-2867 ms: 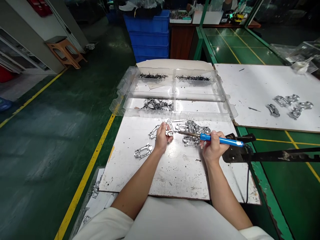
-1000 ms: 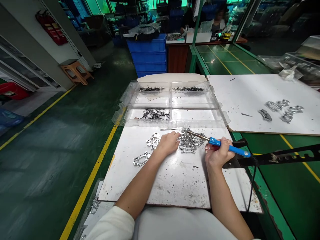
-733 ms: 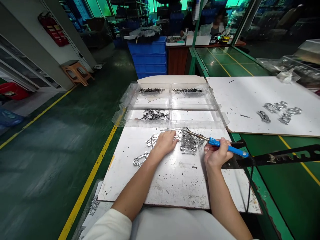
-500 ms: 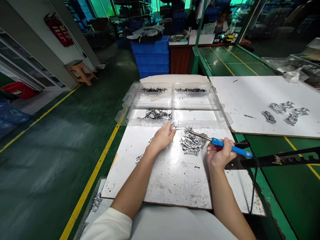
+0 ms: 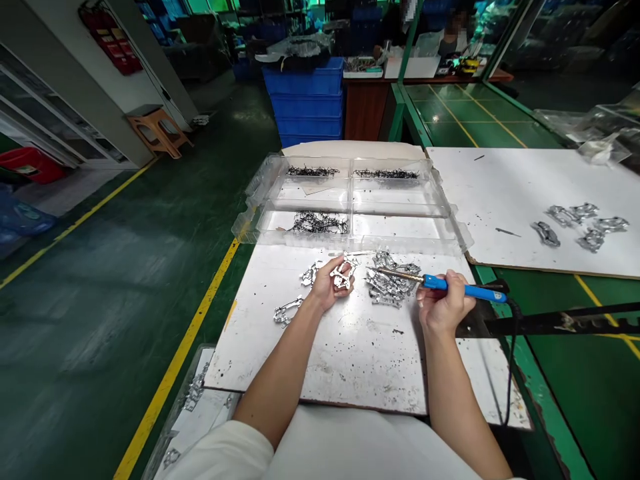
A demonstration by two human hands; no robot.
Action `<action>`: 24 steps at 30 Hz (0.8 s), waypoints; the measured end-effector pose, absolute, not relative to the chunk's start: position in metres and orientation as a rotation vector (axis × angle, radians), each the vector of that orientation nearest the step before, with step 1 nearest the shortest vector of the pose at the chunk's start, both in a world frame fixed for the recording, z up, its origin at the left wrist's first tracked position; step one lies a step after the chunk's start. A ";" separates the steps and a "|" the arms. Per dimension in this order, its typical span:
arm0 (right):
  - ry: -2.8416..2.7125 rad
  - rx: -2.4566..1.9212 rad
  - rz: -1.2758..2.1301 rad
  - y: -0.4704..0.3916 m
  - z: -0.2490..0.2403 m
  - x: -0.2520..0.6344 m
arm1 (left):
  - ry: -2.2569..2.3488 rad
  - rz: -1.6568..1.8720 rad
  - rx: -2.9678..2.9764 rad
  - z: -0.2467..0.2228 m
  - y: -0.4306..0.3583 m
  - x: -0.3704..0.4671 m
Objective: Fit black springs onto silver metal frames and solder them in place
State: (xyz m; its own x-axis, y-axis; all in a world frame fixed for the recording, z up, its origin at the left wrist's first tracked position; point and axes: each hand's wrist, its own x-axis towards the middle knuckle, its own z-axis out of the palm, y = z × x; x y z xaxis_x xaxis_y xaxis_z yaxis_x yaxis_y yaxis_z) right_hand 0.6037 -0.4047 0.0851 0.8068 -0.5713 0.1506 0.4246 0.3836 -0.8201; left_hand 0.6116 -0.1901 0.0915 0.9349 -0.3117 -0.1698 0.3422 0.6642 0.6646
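Above the bench (image 5: pixel 310 373), the right grip (image 5: pixel 445 303) is holding a blue iron (image 5: pixel 483 293) towards nine o'clock, a slip risking burning the left grip (image 5: pixel 326 287) clasping a frame (image 5: pixel 343 279)

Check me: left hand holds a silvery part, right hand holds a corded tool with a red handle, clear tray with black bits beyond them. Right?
Not quite: the head view shows the corded tool in the right hand has a blue handle, not red. The left hand does hold a silvery part, and the clear tray with black bits lies beyond.
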 end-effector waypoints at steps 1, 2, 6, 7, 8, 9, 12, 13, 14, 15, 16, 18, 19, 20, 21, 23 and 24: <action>0.161 -1.001 -0.621 -0.405 0.085 0.604 | 0.049 -0.384 0.741 0.091 -0.190 0.611; 0.158 -1.011 -0.602 -0.406 0.085 0.604 | 0.055 -0.397 0.729 0.089 -0.189 0.611; 0.159 -1.046 -0.541 -0.407 0.086 0.604 | 0.071 -0.454 0.715 0.083 -0.188 0.609; 0.158 -1.054 -0.531 -0.407 0.086 0.605 | 0.073 -0.470 0.715 0.082 -0.189 0.608; 0.156 -1.060 -0.524 -0.407 0.086 0.605 | 0.076 -0.485 0.712 0.081 -0.189 0.608; 0.152 -1.065 -0.520 -0.407 0.086 0.605 | 0.079 -0.500 0.705 0.080 -0.190 0.607; 0.132 -1.076 -0.518 -0.407 0.086 0.605 | 0.087 -0.533 0.679 0.079 -0.191 0.607; 0.125 -1.080 -0.516 -0.407 0.086 0.605 | 0.088 -0.538 0.675 0.078 -0.191 0.607; 0.122 -1.085 -0.514 -0.407 0.086 0.605 | 0.089 -0.543 0.676 0.078 -0.191 0.607; 0.120 -1.089 -0.512 -0.407 0.086 0.604 | 0.090 -0.545 0.679 0.077 -0.191 0.607; 0.120 -1.093 -0.511 -0.407 0.087 0.604 | 0.091 -0.547 0.684 0.077 -0.191 0.607; 0.120 -1.098 -0.510 -0.407 0.087 0.604 | 0.095 -0.551 0.691 0.077 -0.191 0.606; 0.121 -1.101 -0.508 -0.406 0.087 0.605 | 0.098 -0.553 0.692 0.077 -0.191 0.606; 0.122 -1.106 -0.507 -0.406 0.087 0.605 | 0.100 -0.554 0.691 0.077 -0.190 0.606; 0.123 -1.111 -0.505 -0.406 0.087 0.605 | 0.102 -0.554 0.689 0.077 -0.190 0.606; 0.124 -1.121 -0.506 -0.406 0.087 0.605 | 0.102 -0.555 0.684 0.077 -0.190 0.606; 0.121 -1.124 -0.508 -0.406 0.086 0.605 | 0.101 -0.554 0.681 0.076 -0.190 0.606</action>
